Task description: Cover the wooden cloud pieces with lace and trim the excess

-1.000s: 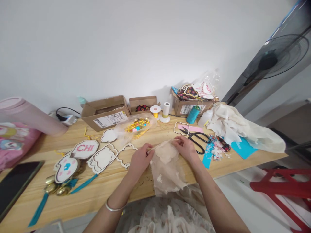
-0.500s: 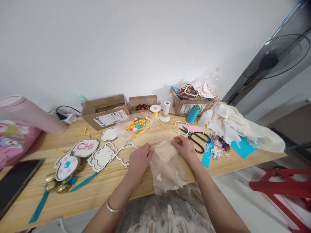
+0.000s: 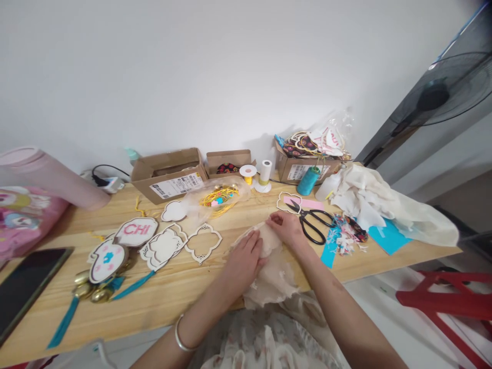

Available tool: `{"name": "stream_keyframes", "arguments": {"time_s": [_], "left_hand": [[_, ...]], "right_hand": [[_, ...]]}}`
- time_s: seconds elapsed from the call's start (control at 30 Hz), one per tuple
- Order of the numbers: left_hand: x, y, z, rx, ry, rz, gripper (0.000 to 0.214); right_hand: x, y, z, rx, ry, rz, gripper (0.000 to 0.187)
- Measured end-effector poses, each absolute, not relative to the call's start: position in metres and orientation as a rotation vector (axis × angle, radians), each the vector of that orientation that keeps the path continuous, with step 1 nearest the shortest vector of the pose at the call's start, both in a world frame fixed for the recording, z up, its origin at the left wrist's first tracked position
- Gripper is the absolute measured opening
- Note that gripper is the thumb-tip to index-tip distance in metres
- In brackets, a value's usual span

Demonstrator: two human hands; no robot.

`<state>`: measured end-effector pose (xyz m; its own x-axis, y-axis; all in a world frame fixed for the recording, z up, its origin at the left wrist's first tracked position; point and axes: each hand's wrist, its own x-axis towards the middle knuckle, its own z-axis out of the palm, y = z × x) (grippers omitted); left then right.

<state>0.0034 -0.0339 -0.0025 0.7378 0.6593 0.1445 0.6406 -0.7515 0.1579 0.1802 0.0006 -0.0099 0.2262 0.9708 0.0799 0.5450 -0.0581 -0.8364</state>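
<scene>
A piece of cream lace fabric [image 3: 274,279] lies on the wooden table [image 3: 161,302] in front of me and hangs over its near edge. My left hand [image 3: 246,259] lies on the fabric with its fingers stretched flat, pressing it down. My right hand [image 3: 284,228] pinches the fabric's far edge between thumb and fingers. A silver bangle [image 3: 180,335] circles my left wrist. Black scissors [image 3: 313,223] lie just right of my right hand.
Cloud-shaped wooden frames [image 3: 202,243] and a "CHI" ornament [image 3: 136,230] with teal tassels lie at left. Cardboard boxes [image 3: 167,177], thread spools [image 3: 307,180] and a bag of yellow cord [image 3: 219,196] line the back. White cloth [image 3: 378,200] is heaped at right, a phone [image 3: 26,284] far left, a red stool [image 3: 449,297] beside the table.
My left hand let go of its pinch on the fabric's left edge, moved right and now rests flat on the cloth. My right hand kept its grip and shifted slightly left.
</scene>
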Motion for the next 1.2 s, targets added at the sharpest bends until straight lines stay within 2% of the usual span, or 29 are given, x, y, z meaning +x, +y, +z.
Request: {"name": "stream_keyframes", "arguments": {"time_s": [0.17,0.43,0.67,0.83,0.97,1.1,1.2], "left_hand": [[0.002,-0.035,0.0,2.8,1.089,0.274,0.041],[-0.001,-0.031,0.006,2.726,1.064,0.316,0.037],[-0.014,-0.028,-0.001,2.66,0.975,0.274,0.062],[-0.017,-0.028,-0.002,2.63,0.939,0.279,0.063],[-0.018,-0.029,0.001,2.638,0.896,0.254,0.062],[-0.018,-0.029,0.003,2.68,0.878,0.175,0.061],[-0.019,-0.029,0.003,2.702,0.881,0.149,0.058]], "right_hand": [[0.18,0.003,-0.025,-1.632,-1.396,0.701,0.018],[0.181,0.002,-0.018,-1.63,-1.455,0.626,0.016],[0.183,0.003,-0.021,-1.643,-1.523,0.543,0.019],[0.184,-0.006,-0.01,-1.632,-1.562,0.413,0.023],[0.182,-0.039,-0.005,-1.506,-1.906,0.268,0.033],[0.187,-0.074,-0.01,-1.525,-2.37,0.279,0.052],[0.191,-0.08,0.0,-1.642,-2.4,0.29,0.05]]}}
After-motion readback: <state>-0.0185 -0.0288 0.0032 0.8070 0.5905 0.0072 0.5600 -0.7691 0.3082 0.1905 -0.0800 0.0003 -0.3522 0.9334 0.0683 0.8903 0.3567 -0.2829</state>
